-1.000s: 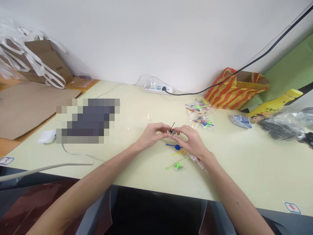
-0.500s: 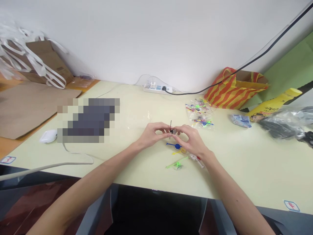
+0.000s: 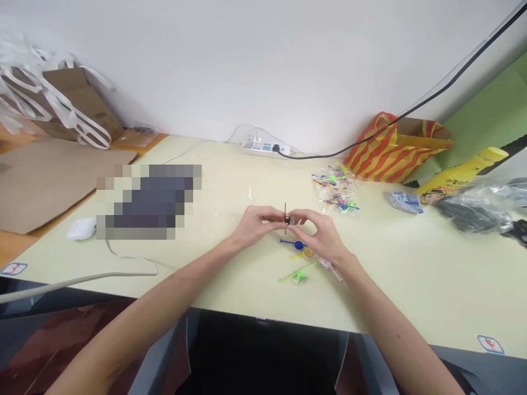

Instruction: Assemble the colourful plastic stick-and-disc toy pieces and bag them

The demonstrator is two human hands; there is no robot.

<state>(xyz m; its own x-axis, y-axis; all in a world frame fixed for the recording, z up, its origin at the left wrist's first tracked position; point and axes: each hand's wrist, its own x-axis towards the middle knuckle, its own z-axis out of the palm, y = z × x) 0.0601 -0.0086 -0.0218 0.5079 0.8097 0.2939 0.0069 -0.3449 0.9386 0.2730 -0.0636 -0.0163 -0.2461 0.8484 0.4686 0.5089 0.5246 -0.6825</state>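
Observation:
My left hand (image 3: 257, 224) and my right hand (image 3: 321, 236) meet above the pale yellow table (image 3: 230, 274). Together their fingertips pinch a small black piece with a thin black stick (image 3: 285, 215) that stands upright between them. Just below my right hand lie a blue stick piece (image 3: 295, 244), a yellow piece (image 3: 307, 253) and a green stick piece (image 3: 297, 274). A clear bag of several coloured stick pieces (image 3: 336, 192) lies farther back on the right.
A white power strip (image 3: 265, 148) with a black cable sits by the wall. A red-and-yellow striped bag (image 3: 391, 151), a yellow bottle (image 3: 459, 176) and dark plastic wrapping (image 3: 481, 211) stand at the right. A white mouse (image 3: 81, 228), cardboard (image 3: 45, 175) and a brown paper bag (image 3: 78, 107) lie left.
The black stick has turned from a slant to upright between my fingertips. Both hands stay in about the same place.

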